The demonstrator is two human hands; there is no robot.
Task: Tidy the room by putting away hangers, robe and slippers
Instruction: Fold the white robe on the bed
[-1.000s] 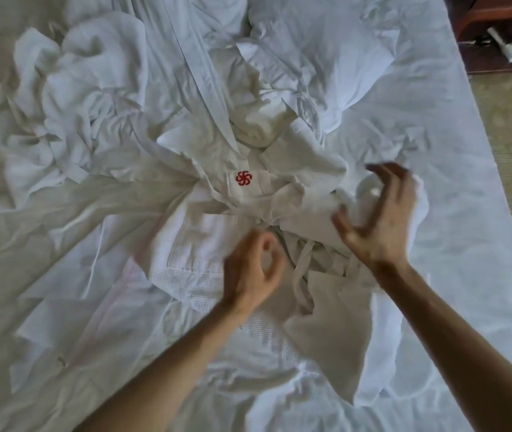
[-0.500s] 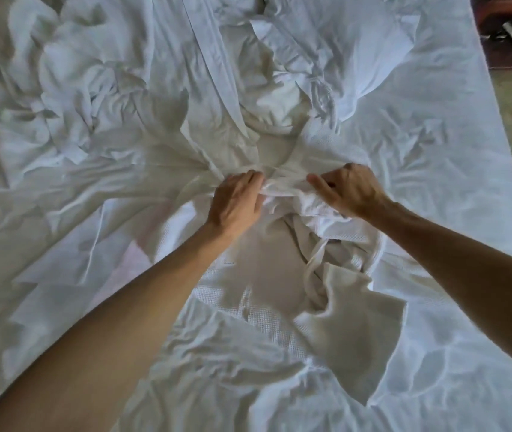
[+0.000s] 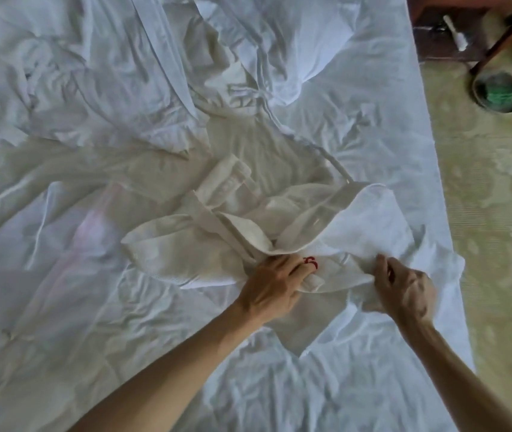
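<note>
1. A crumpled white duvet (image 3: 71,76) lay bunched across the far left of the bed (image 3: 46,307), whose wrinkled white sheet filled most of the view.
2. Right of the duvet, at the top of the view, a white pillow (image 3: 295,48) sat on the bed, well apart from both hands.
3. The white robe (image 3: 192,247) lay rumpled on the sheet near the middle of the bed, its waffle-textured cloth spreading away from the person, with a folded cuff or band sticking up at its far side.
4. The left hand (image 3: 275,283) rested on the robe's near edge with its fingers curled into the cloth, gripping a gathered fold; most of the robe lay just beyond and to the left of it.
5. A red embroidered mark (image 3: 310,262) on the robe showed right at the left hand's fingertips, partly covered by them.
6. The right hand (image 3: 404,285) was just beside the left, a short stretch of robe between them; its fingers and thumb pinched the robe's edge, and a broad flap of the cloth rose beyond it.
7. Right of the bed lay pale patterned carpet (image 3: 497,213).
8. At the top right, on that floor, stood a round bin (image 3: 497,92) with something green inside, beside dark wooden furniture (image 3: 435,26); the items there were too blurred to name.
</note>
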